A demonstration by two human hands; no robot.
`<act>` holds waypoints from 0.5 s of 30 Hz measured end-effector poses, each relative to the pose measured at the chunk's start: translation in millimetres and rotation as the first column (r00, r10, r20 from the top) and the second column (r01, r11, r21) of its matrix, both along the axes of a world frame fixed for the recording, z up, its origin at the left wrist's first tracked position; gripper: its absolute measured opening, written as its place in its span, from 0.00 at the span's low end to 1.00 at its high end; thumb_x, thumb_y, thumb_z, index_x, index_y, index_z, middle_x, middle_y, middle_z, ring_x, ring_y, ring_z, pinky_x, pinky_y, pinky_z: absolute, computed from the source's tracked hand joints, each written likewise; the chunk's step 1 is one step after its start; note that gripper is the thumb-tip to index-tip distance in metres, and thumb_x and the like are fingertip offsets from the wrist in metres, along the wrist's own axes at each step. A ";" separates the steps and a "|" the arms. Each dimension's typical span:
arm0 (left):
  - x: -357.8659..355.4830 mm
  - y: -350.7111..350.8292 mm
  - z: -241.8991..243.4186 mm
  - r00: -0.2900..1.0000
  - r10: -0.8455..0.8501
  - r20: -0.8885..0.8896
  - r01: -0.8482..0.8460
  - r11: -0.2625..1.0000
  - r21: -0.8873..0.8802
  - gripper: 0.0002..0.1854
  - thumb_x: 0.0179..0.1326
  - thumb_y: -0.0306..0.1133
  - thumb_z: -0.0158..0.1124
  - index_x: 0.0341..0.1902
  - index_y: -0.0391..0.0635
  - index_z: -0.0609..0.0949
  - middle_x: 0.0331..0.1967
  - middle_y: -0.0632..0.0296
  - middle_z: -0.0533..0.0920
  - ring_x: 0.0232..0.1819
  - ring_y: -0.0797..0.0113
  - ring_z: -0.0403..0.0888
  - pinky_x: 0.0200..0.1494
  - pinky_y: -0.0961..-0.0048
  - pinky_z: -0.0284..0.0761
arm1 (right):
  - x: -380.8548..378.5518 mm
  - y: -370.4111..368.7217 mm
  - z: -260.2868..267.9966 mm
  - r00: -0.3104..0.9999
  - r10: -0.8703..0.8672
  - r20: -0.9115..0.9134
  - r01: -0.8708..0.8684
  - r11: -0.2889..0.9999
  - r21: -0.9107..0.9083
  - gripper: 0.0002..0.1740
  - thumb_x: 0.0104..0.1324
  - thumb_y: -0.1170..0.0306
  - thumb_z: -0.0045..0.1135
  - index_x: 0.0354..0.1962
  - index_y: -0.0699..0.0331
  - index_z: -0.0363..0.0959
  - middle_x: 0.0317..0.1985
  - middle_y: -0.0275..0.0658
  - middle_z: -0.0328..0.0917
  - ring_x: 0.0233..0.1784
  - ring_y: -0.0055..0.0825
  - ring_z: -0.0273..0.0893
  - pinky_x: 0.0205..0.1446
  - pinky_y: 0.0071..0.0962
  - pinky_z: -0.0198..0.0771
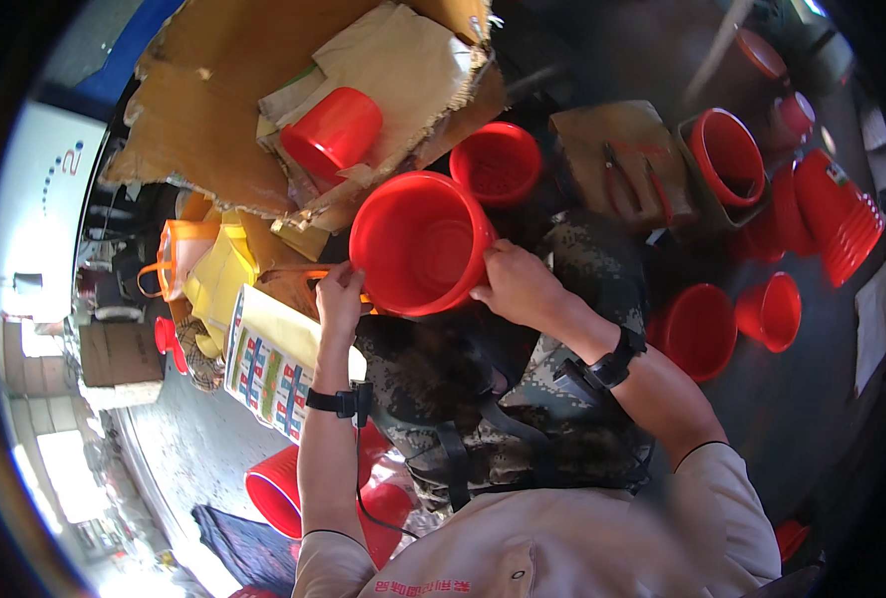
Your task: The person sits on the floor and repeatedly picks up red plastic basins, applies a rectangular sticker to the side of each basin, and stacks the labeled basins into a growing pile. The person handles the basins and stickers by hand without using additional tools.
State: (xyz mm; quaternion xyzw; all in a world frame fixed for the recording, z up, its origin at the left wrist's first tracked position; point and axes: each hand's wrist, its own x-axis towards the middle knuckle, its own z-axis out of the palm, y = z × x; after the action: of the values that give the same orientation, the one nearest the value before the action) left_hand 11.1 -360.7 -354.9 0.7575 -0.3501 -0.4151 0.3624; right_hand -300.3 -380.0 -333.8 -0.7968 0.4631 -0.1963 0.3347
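Observation:
A red plastic bucket [431, 243] is held up over the lap, its round opening facing me. My left hand [341, 299] pinches its left rim. The right side of the rim is gripped by my right hand [521, 285], thumb near the edge. Just beyond it stands another red bucket [496, 164], with some dark marks inside. A further red bucket [332, 134] lies on its side on pale sheets in the torn cardboard box [211, 97]. Left of my lap is a sheet of printed labels [271, 366]. Both wrists wear black bands.
Two red-handled pliers [622, 183] lie on a brown carton [585, 134]. Several nested red buckets [835, 217] are on the right, with more on the floor [701, 333]. Red buckets [274, 489] also lie at lower left. Yellow sheets [222, 276] and an orange-trimmed bag [185, 258] are on the left.

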 end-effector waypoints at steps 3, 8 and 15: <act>-2.3 -4.2 -5.0 0.970 -0.105 0.218 0.091 0.993 0.075 0.19 0.69 0.29 0.61 0.60 0.32 0.79 0.44 0.53 0.86 0.36 0.67 0.87 0.30 0.69 0.87 | -0.3 2.5 -6.1 0.997 0.036 -0.075 -0.034 0.999 0.030 0.21 0.59 0.62 0.70 0.39 0.74 0.81 0.43 0.58 0.81 0.49 0.51 0.81 0.51 0.43 0.80; -0.3 -5.2 -11.8 0.949 -0.102 0.298 0.084 0.994 0.071 0.17 0.70 0.29 0.60 0.59 0.33 0.80 0.36 0.57 0.85 0.29 0.71 0.84 0.25 0.73 0.81 | 0.0 9.1 -9.9 0.968 0.092 -0.232 -0.111 0.991 -0.069 0.22 0.61 0.56 0.68 0.37 0.70 0.82 0.40 0.50 0.80 0.44 0.43 0.81 0.45 0.42 0.80; -2.8 -8.4 1.6 0.897 -0.176 0.406 0.099 0.974 0.204 0.21 0.69 0.35 0.63 0.59 0.32 0.80 0.38 0.56 0.86 0.32 0.68 0.85 0.28 0.71 0.81 | -6.8 6.5 1.3 0.971 0.030 -0.239 -0.060 0.991 -0.118 0.22 0.60 0.55 0.68 0.38 0.68 0.81 0.39 0.44 0.79 0.41 0.40 0.80 0.42 0.38 0.78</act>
State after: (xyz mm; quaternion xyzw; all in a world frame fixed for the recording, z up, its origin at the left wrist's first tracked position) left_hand 8.3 -369.1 -353.3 0.8318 -0.4345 -0.2957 0.1787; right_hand -307.0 -373.5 -332.5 -0.8442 0.4684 -0.1208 0.2310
